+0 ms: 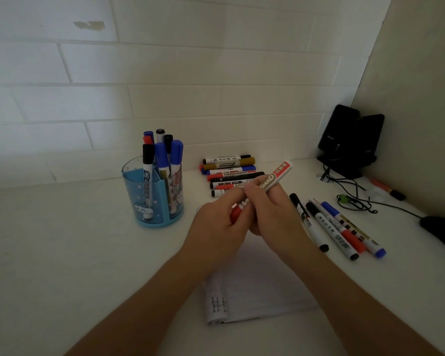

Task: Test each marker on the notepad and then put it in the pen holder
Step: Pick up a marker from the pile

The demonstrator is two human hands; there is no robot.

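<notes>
Our left forearm (144, 299) and right forearm (350, 291) reach in over the notepad (262, 291), which lies flat on the desk (62, 253) directly under them. Its visible page looks blank except for some small marks near its near-left corner.

Above the notepad's far edge we hold one marker (275, 179) between both hands. The left hand (216, 224) curls round the red cap (235, 214), and the right hand (270, 214) is wrapped round the barrel just past it. The two hands are touching.

What matters is how the marker lies. Its long axis runs at a slant, with the cap end low and toward the notepad's left side and the tail raised and pointing away past the notepad's far-right corner. The cap looks seated or nearly so. We cannot tell whether it is coming off or going on.

If it is coming off, we judge the right hand should turn the tip down, since the page is right beneath it.

The pen holder (154, 201) stands beyond the notepad's far-left corner, already holding several markers upright. It is closer to our left hand. More markers lie in a row (229, 173) past the notepad's far edge, and a few more (332, 227) lie off its right side.
</notes>
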